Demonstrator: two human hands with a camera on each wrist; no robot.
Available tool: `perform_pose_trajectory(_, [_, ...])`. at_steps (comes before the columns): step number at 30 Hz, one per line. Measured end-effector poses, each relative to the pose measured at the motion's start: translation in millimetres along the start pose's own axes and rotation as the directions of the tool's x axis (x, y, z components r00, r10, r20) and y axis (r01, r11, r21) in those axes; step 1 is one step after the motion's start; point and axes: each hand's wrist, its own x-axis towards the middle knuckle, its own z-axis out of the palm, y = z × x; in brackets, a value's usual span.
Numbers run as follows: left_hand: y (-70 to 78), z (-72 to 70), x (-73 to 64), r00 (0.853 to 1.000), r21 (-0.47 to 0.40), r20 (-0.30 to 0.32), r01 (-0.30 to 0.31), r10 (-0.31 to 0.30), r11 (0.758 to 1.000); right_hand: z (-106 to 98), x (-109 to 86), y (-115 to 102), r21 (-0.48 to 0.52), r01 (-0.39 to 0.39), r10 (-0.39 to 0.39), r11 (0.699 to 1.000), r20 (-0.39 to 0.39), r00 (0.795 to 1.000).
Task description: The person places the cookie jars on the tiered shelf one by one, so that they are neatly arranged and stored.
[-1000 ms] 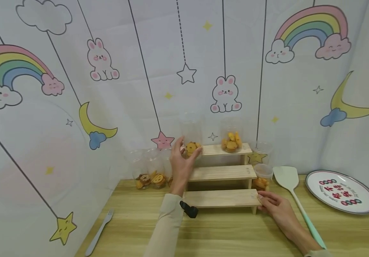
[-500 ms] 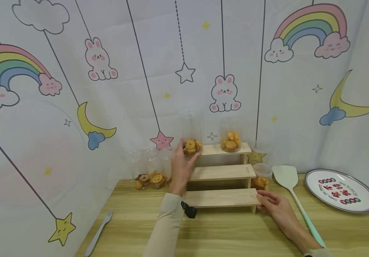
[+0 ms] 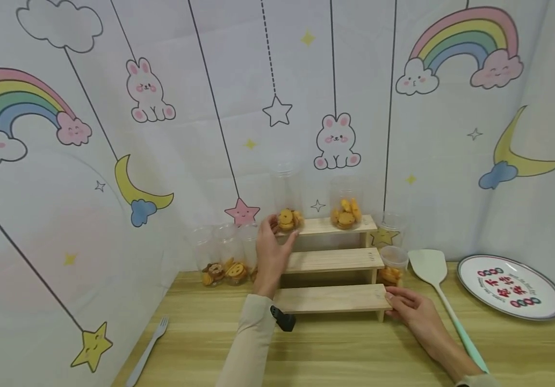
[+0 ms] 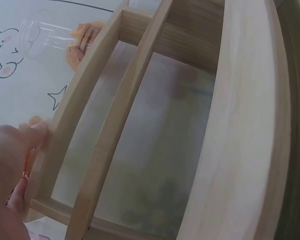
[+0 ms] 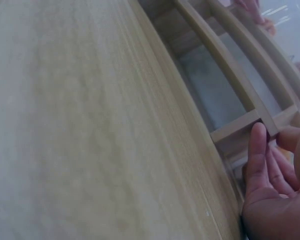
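Note:
My left hand (image 3: 273, 252) is at the left end of the wooden tiered shelf's top step, its thumb and fingers curved loosely about the base of a clear cookie jar (image 3: 285, 196). Thumb and jar look slightly apart; contact on the far side is hidden. In the left wrist view, this hand (image 4: 10, 160) lies against the top board's edge. My right hand (image 3: 415, 317) pinches the right end of the tiered shelf's (image 3: 332, 298) lowest step between thumb and fingers, also visible in the right wrist view (image 5: 275, 185). A second cookie jar (image 3: 346, 207) stands farther right on the top step.
Several jars (image 3: 233, 258) of cookies stand left of the shelf. A tub of snacks (image 3: 392, 266) is at its right. Farther right are a spatula (image 3: 432, 269) and a plate (image 3: 511, 287). A fork (image 3: 149, 349) lies front left. A patterned cloth (image 3: 200, 107) hangs behind.
My left thumb has lowered away from the jar's front and its fingers have loosened around the base. The jar stays on the top step. My right hand keeps its hold.

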Motion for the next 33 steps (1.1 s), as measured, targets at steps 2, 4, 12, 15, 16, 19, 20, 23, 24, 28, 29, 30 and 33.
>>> perform_pose_trajectory(2, [-0.6,-0.7,0.0,1.000,0.014,0.003,-0.019,0.019,1.000,0,-0.4,-1,0.000,0.003,-0.003,1.000,-0.001,1.000])
perform_pose_trajectory(4, [0.0,-1.2,0.0,0.999,0.034,0.011,-0.047,0.046,0.998,0,-1.0,-1,-0.001,0.006,-0.006,1.000,-0.003,1.000])
perform_pose_trajectory(12, [1.0,-6.9,-10.3,0.997,-0.033,0.013,-0.076,0.077,0.997,-1,-0.7,1,-0.004,0.013,-0.013,1.000,0.004,1.000])
perform_pose_trajectory(15, [-2.4,-15.2,-19.6,0.997,-0.096,-0.011,-0.083,0.083,0.992,-1,0.2,1,-0.004,0.010,-0.009,1.000,0.006,1.000])
perform_pose_trajectory(16, [-4.1,-18.9,-22.7,0.996,-0.109,-0.020,-0.093,0.091,0.990,-1,0.5,1,-0.005,0.010,-0.010,1.000,0.006,1.000])
perform_pose_trajectory(19, [-13.9,-30.8,-31.0,0.990,-0.101,-0.055,-0.137,0.132,0.985,0,0.7,-1,-0.013,0.018,-0.018,1.000,0.001,1.000])
perform_pose_trajectory(20, [-18.7,-34.9,-33.4,0.987,-0.093,-0.070,-0.153,0.147,0.984,0,0.8,-1,-0.015,0.020,-0.020,1.000,-0.001,1.000])
perform_pose_trajectory(23, [-35.8,-49.5,-38.4,0.976,-0.081,-0.117,-0.194,0.184,0.978,0,0.4,-1,-0.010,0.014,-0.014,1.000,0.002,1.000])
perform_pose_trajectory(24, [-41.8,-55.6,-39.7,0.972,-0.080,-0.129,-0.206,0.195,0.975,1,0.2,0,-0.007,0.009,-0.009,1.000,0.004,1.000])
perform_pose_trajectory(28, [-65.2,-84.2,-42.7,0.962,-0.039,-0.169,-0.225,0.215,0.974,1,-1.0,1,0.001,-0.008,0.008,1.000,0.015,1.000])
perform_pose_trajectory(29, [-71.6,-91.3,-42.6,0.958,-0.020,-0.186,-0.226,0.219,0.974,1,-1.1,0,0.001,-0.006,0.006,1.000,0.013,1.000])
perform_pose_trajectory(30, [-77.4,-98.3,-42.3,0.955,-0.002,-0.207,-0.219,0.214,0.976,1,-1.1,0,0.001,-0.004,0.004,1.000,0.009,1.000])
perform_pose_trajectory(33, [-93.0,-119.9,-42.0,0.952,0.032,-0.271,-0.141,0.144,0.990,2,-2.4,-1,0.008,-0.003,0.003,1.000,0.007,1.000])
